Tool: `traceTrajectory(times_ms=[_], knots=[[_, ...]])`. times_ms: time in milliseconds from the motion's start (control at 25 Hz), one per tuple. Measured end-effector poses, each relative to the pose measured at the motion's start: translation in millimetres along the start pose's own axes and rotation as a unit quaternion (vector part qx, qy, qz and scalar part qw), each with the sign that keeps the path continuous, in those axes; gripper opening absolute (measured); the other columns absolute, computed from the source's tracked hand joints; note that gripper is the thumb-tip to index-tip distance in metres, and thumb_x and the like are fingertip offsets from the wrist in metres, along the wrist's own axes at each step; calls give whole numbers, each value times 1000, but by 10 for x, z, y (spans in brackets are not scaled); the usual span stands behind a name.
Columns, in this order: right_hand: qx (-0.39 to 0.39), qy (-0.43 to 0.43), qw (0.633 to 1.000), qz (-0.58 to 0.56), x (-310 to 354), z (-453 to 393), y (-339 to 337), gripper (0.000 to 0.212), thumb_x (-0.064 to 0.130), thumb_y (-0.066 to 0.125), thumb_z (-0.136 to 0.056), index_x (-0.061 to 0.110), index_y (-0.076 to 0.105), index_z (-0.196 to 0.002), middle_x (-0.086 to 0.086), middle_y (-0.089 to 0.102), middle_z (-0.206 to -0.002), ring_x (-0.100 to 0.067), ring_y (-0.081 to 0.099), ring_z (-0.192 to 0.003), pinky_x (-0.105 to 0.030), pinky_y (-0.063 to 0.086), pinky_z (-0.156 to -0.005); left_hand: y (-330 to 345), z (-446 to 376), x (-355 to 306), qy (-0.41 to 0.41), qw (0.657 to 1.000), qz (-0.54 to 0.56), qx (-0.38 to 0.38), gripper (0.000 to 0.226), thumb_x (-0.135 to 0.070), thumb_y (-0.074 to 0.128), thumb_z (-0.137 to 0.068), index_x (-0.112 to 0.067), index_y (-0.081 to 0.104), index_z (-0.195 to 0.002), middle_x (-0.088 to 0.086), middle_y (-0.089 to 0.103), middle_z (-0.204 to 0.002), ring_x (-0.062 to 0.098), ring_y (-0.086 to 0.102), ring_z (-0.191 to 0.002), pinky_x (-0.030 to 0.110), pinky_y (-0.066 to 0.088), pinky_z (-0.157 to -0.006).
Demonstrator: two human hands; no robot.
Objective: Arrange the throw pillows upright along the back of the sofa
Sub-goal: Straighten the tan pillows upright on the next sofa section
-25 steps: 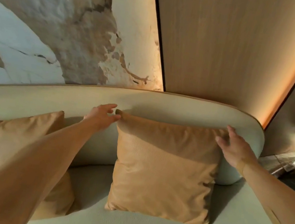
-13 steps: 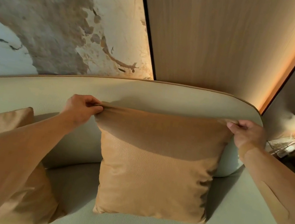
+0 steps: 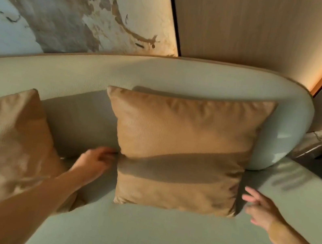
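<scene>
1. Head view: a tan throw pillow [image 3: 181, 148] stands upright in the middle of the frame, its bottom edge on the pale green sofa seat [image 3: 157, 240] and its back leaning against the rounded sofa backrest [image 3: 163, 75].
2. A second tan pillow [image 3: 1, 142] leans against the same backrest at 9 o'clock, well apart from the first, with bare backrest between them; it is partly hidden by the left forearm.
3. The left hand [image 3: 93, 161] sits at about 8 o'clock of the centre pillow, at its left edge. Its fingers are loosely curled, their tips touching or just beside the pillow's side seam; blur keeps me from telling which. This grip has nothing clamped in it.
4. The right hand [image 3: 262, 211] is at about 4 o'clock of the pillow, just beside its lower right corner and above the seat. Its fingers are spread and fairly straight, pointing toward the pillow; the grip is wide and holds nothing. It is motion-blurred.
5. A band of shadow crosses the pillow's lower half.
6. At 11 o'clock a marbled wall panel [image 3: 69, 4] rises behind the backrest; at 12 to 1 o'clock stands a wood-toned panel [image 3: 246, 25] with a warm light strip along its right edge.
7. At 3 o'clock, beyond the sofa's end, blurred items sit on a side surface; I cannot make them out.
</scene>
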State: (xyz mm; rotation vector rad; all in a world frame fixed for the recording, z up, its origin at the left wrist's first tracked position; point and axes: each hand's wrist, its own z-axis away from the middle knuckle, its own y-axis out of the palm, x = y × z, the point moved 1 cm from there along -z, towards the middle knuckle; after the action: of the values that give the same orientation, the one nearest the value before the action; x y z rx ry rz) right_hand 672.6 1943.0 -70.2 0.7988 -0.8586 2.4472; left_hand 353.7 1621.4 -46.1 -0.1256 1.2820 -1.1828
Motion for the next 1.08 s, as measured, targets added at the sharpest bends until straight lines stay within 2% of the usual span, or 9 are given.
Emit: traceTrajectory(times_ms=[160, 240, 320, 600, 680, 760, 880, 960, 1080], knots=[[-36, -17, 973, 227, -536, -220, 426, 53, 11, 75, -78, 6, 57, -128, -15, 61, -127, -32, 58, -111, -33, 43, -87, 744, 86, 614, -83, 983, -115, 119, 33, -23, 77, -75, -27, 69, -107, -1, 70, -105, 16, 63, -100, 20, 43, -82], [-85, -38, 963, 254, -565, -317, 518, 16, 18, 71, -81, 16, 65, -96, -14, 69, -109, -32, 62, -94, -37, 50, -82, 977, 79, 741, -79, 984, -140, 73, 30, -22, 80, -74, -21, 66, -99, -3, 66, -92, 20, 65, -94, 25, 44, -73], [-130, -30, 956, 262, -613, -418, 545, 12, 25, 70, -83, 20, 60, -77, -9, 70, -91, -30, 63, -80, -37, 52, -73, 1084, 54, 809, -61, 987, -148, 21, 25, -26, 81, -73, -22, 61, -87, -5, 64, -82, 21, 65, -86, 29, 46, -68], [-182, -7, 946, 269, -738, -351, 495, 16, 30, 54, -90, 17, 60, -83, -17, 68, -95, -36, 65, -88, -33, 43, -65, 936, 9, 946, -110, 981, -160, -2, 13, -31, 78, -75, -31, 68, -83, -1, 72, -82, 20, 65, -77, 35, 58, -67], [-130, 4, 956, 263, -744, -387, 452, 28, 43, 62, -78, 16, 62, -86, -16, 70, -99, -34, 65, -91, -35, 46, -67, 915, 2, 945, -120, 987, -101, 34, 22, -19, 80, -75, -21, 72, -95, 2, 70, -83, 18, 62, -77, 24, 53, -63], [-39, -7, 964, 263, -608, -319, 341, 66, 52, 74, -64, 17, 60, -117, -7, 66, -119, -31, 61, -109, -35, 47, -82, 782, 84, 820, -106, 989, -4, 107, 44, -2, 81, -72, -14, 67, -112, 0, 65, -91, 17, 58, -86, 15, 46, -66], [81, -37, 989, 122, -118, -114, 193, 122, 44, 92, -53, 33, 19, -150, 11, 47, -136, -23, 50, -123, -29, 42, -95, 434, 215, 364, -36, 981, 104, 158, 81, -2, 84, -69, -42, 46, -128, -16, 58, -114, 8, 61, -99, 14, 47, -75], [93, -63, 994, -14, 245, -24, 150, 128, 49, 95, -37, 45, 23, -143, 13, 47, -140, -20, 48, -125, -42, 43, -95, 244, 165, 28, -6, 976, 170, 139, 103, -7, 84, -70, -57, 27, -139, -22, 54, -123, 5, 61, -106, 18, 51, -78], [83, -87, 988, -98, 603, 142, 113, 118, 25, 91, -58, 53, 14, -143, 14, 34, -149, -23, 41, -131, -61, 41, -96, 121, 93, -338, 13, 969, 206, 132, 114, -3, 81, -73, -71, 12, -133, -17, 52, -128, 13, 56, -116, 31, 55, -77]])
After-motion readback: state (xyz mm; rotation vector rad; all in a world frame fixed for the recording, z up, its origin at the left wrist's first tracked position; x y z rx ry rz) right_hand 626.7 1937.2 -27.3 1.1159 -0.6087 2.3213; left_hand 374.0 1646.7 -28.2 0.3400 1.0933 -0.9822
